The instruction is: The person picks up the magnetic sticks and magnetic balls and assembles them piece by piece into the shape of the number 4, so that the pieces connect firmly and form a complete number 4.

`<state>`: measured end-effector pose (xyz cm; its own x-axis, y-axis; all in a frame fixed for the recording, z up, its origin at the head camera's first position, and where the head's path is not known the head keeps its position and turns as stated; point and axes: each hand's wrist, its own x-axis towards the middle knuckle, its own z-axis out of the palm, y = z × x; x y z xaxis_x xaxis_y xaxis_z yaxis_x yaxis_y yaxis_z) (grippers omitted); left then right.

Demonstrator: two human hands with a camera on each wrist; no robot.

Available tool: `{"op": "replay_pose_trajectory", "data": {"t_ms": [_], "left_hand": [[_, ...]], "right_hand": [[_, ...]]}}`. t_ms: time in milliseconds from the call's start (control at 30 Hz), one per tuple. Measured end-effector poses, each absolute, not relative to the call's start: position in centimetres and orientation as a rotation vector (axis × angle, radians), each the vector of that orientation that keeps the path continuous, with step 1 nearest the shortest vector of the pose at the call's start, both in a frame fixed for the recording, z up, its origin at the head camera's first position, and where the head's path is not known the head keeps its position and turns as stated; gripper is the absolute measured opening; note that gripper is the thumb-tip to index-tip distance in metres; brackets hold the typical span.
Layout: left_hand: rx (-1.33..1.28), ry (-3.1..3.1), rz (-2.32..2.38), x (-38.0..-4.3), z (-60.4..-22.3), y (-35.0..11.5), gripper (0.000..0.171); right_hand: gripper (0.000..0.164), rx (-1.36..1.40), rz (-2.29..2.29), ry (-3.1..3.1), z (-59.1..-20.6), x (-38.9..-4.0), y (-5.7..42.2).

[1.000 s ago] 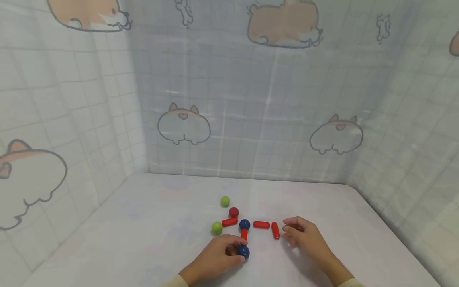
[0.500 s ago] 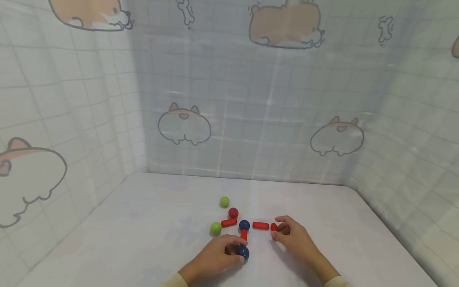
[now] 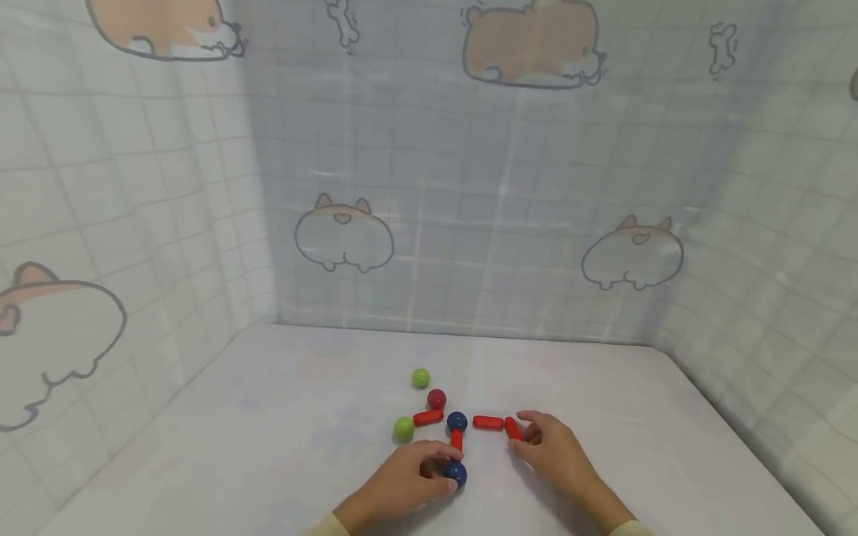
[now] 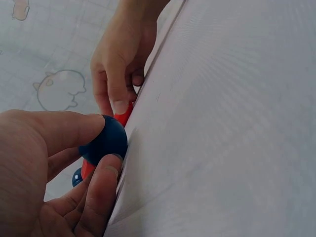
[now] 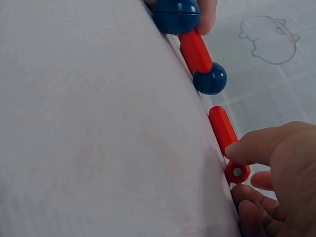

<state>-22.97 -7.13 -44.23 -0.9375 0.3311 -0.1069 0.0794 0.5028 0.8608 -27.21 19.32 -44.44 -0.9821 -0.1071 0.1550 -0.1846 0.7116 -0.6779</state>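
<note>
White cloth printed with cartoon dogs walls in a pale desk (image 3: pixel 268 447) on three sides.

On that desk, the left hand (image 3: pixel 395 487) curls its fingers (image 4: pixel 101 185) and thumb round a near blue ball (image 3: pixel 455 472), pinching it against the surface; the left wrist view shows thumb above and a fingertip below the ball. A short red rod (image 3: pixel 456 439) runs straight from this ball away from the person to a far blue ball (image 3: pixel 457 420), the three touching in a line.

The right hand (image 3: pixel 553 454) has its thumb and fingers (image 5: pixel 252 148) bent round a slanted red rod (image 3: pixel 513 428), gripping its near end; the right wrist view shows the thumb tip pressed on the rod just behind its metal-tipped end. Just beside this rod's far end lies a level red rod (image 3: pixel 488 422), which points toward the far blue ball with a small gap between them.

Left of the far blue ball, another red rod (image 3: pixel 427 417) lies at a slight slant, its left end beside a green ball (image 3: pixel 404 428). A dark red ball (image 3: pixel 436 398) sits just behind that rod, and a second green ball (image 3: pixel 420 378) rests a little farther back, apart from the rest.

Cream sleeve cuffs show at both wrists along the bottom edge of the head view.
</note>
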Motion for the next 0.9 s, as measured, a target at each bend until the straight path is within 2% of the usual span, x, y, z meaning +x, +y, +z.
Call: {"op": "replay_pose_trajectory", "data": {"t_ms": [433, 900], "left_hand": [[0.425, 2.505, 1.403, -23.0, -43.8, -7.1, 0.034], [0.388, 2.502, 1.394, -22.7, -43.6, -7.4, 0.034]], "right_hand": [[0.024, 0.172, 1.0, -2.79, -43.7, -26.5, 19.8], [0.023, 0.076, 0.992, -2.87, -43.7, -26.1, 19.4]]}}
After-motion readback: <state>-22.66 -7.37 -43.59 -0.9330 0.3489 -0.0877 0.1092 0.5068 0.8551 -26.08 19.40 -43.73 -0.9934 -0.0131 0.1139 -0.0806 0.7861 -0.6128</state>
